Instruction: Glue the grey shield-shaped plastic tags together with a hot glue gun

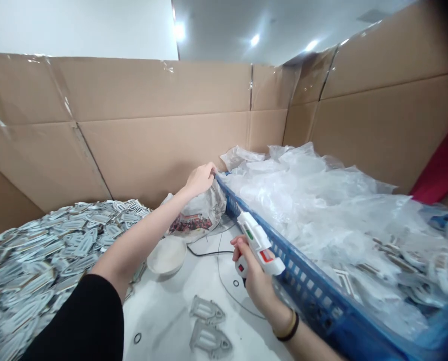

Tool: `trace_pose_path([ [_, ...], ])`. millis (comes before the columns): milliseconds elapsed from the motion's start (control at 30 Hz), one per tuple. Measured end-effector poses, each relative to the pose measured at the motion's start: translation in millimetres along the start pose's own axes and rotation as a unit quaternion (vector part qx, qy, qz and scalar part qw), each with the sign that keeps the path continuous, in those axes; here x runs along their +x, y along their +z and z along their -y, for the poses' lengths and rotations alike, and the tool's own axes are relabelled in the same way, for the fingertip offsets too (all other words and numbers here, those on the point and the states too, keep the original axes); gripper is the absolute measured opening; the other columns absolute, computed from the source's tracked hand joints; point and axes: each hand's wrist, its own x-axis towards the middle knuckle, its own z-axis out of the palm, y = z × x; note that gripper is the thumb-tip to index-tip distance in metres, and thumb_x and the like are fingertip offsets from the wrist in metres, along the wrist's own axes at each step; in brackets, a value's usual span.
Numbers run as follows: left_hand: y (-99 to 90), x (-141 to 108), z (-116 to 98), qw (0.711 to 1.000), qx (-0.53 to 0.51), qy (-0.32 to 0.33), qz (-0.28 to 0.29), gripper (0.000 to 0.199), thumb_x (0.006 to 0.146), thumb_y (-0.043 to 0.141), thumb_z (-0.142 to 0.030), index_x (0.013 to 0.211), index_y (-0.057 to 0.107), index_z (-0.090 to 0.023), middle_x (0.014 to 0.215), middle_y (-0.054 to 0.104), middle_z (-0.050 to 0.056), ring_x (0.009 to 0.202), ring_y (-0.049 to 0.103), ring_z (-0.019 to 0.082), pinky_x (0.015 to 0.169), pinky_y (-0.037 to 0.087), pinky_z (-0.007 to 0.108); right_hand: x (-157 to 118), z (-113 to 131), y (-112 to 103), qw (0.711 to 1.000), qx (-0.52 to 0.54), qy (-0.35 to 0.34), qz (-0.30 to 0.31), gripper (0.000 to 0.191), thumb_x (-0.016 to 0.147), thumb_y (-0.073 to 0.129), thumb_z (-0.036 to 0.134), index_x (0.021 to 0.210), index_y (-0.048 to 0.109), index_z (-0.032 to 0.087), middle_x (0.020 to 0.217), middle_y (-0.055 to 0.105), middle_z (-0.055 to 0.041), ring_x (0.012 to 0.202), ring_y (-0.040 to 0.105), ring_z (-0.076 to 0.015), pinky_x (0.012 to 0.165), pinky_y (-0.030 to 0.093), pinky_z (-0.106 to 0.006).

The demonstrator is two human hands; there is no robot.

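Observation:
My left hand (pixel 202 179) reaches forward to the far corner of a blue plastic crate (pixel 302 265), its fingers curled over the rim. In my right hand (pixel 252 271) is a white glue gun (pixel 256 235) with a green mark and red details, its nozzle pointing forward beside the crate wall. A black cord (pixel 209 254) runs over the white table near the gun. Nearer to me, two grey plastic frame-like pieces (pixel 209 309) lie side by side on the table (pixel 160 321). Clear plastic bags (pixel 306 195) fill the crate, with some grey pieces among them.
Many grey pieces (pixel 73 245) are heaped on the left. A white bowl (pixel 167 256) stands in front of a crumpled printed bag (pixel 197 213). Small black rings (pixel 137 338) and a thin wire lie on the table. Tall cardboard walls (pixel 164 95) enclose the back and right.

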Motion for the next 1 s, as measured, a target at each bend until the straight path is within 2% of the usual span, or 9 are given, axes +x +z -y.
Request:
trace_pose_path([
  [100, -31.7, -64.4, -22.7, 0.999, 0.01, -0.032, 0.016, 0.018, 0.09, 0.05, -0.02, 0.086, 0.068, -0.023, 0.078, 0.071, 0.005, 0.073, 0.065, 0.022, 0.076, 0.05, 0.036, 0.4, -5.2, -1.1, 0.998, 0.038, 0.06, 0.001, 0.034, 0.087, 0.07, 0.051, 0.082, 0.067, 0.018, 0.06, 0.056, 0.0022, 0.049, 0.044, -0.0109, 0.045, 0.034, -0.024],
  [200, -46.4, -146.2, -56.5, 0.992, -0.006, 0.005, 0.129, 0.021, 0.092, 0.051, -0.026, 0.081, 0.069, -0.025, 0.075, 0.071, 0.004, 0.069, 0.064, 0.021, 0.073, 0.051, 0.036, 0.0, -10.1, -1.0, 0.998, 0.031, 0.05, 0.005, 0.033, 0.086, 0.071, 0.051, 0.081, 0.067, 0.018, 0.06, 0.056, 0.0026, 0.051, 0.046, -0.0105, 0.047, 0.035, -0.024],
  [333, -36.0, -247.5, -90.1, 0.958, -0.006, 0.095, 0.271, 0.022, 0.094, 0.055, -0.035, 0.102, 0.073, -0.025, 0.114, 0.073, 0.009, 0.107, 0.067, 0.029, 0.088, 0.056, 0.042, -3.1, -10.9, 4.4, 0.998, 0.024, 0.051, 0.021, 0.033, 0.085, 0.072, 0.05, 0.08, 0.066, 0.018, 0.061, 0.056, 0.0031, 0.052, 0.047, -0.0098, 0.049, 0.037, -0.024],
  [367, -31.1, -266.6, -92.8, 0.954, -0.004, 0.103, 0.282, 0.025, 0.092, 0.058, -0.04, 0.109, 0.072, -0.027, 0.129, 0.069, 0.01, 0.118, 0.063, 0.031, 0.093, 0.055, 0.043, -4.2, -9.7, 6.5, 0.998, 0.018, 0.055, 0.03, 0.033, 0.085, 0.072, 0.051, 0.081, 0.066, 0.018, 0.06, 0.056, 0.0034, 0.051, 0.046, -0.0096, 0.048, 0.036, -0.024],
  [433, -23.5, -295.0, -91.3, 0.955, -0.016, 0.085, 0.283, 0.033, 0.095, 0.058, -0.038, 0.125, 0.066, -0.031, 0.139, 0.063, 0.007, 0.128, 0.058, 0.029, 0.102, 0.053, 0.043, -6.4, -6.4, 11.1, 0.997, -0.002, 0.058, 0.053, 0.034, 0.084, 0.071, 0.052, 0.081, 0.067, 0.018, 0.059, 0.055, 0.0032, 0.048, 0.044, -0.0094, 0.045, 0.033, -0.025],
  [600, -27.6, -327.0, -69.9, 0.966, -0.058, -0.02, 0.252, 0.034, 0.096, 0.056, -0.026, 0.129, 0.066, -0.026, 0.136, 0.064, 0.007, 0.124, 0.06, 0.025, 0.107, 0.05, 0.04, -12.0, 0.7, 19.0, 0.991, -0.052, 0.042, 0.115, 0.036, 0.082, 0.072, 0.053, 0.081, 0.068, 0.017, 0.057, 0.057, 0.0008, 0.048, 0.045, -0.0112, 0.046, 0.035, -0.027],
  [800, -40.5, -347.1, -61.2, 0.97, -0.019, -0.136, 0.199, 0.037, 0.089, 0.059, -0.018, 0.124, 0.069, -0.025, 0.129, 0.068, 0.008, 0.119, 0.062, 0.03, 0.1, 0.053, 0.046, -16.1, -1.2, 21.2, 0.978, -0.092, 0.027, 0.183, 0.036, 0.081, 0.072, 0.053, 0.076, 0.067, 0.018, 0.057, 0.057, -0.0007, 0.051, 0.048, -0.0132, 0.049, 0.037, -0.028],
  [900, -41.8, -338.4, -53.2, 0.977, -0.023, -0.135, 0.161, 0.035, 0.088, 0.058, -0.014, 0.12, 0.069, -0.022, 0.127, 0.069, 0.007, 0.117, 0.062, 0.029, 0.099, 0.052, 0.044, -18.1, -4.4, 22.4, 0.97, -0.101, 0.03, 0.22, 0.032, 0.081, 0.071, 0.05, 0.075, 0.068, 0.018, 0.059, 0.059, -0.0017, 0.052, 0.051, -0.0142, 0.05, 0.039, -0.029],
  [1000, -42.9, -307.2, -31.8, 0.986, 0.02, -0.114, 0.123, 0.033, 0.092, 0.049, -0.011, 0.118, 0.069, -0.017, 0.125, 0.07, 0.009, 0.116, 0.062, 0.027, 0.1, 0.05, 0.042, -22.7, -8.9, 22.6, 0.964, -0.108, 0.038, 0.239, 0.03, 0.08, 0.071, 0.048, 0.077, 0.07, 0.018, 0.061, 0.061, -0.0025, 0.051, 0.052, -0.0144, 0.047, 0.038, -0.028],
])
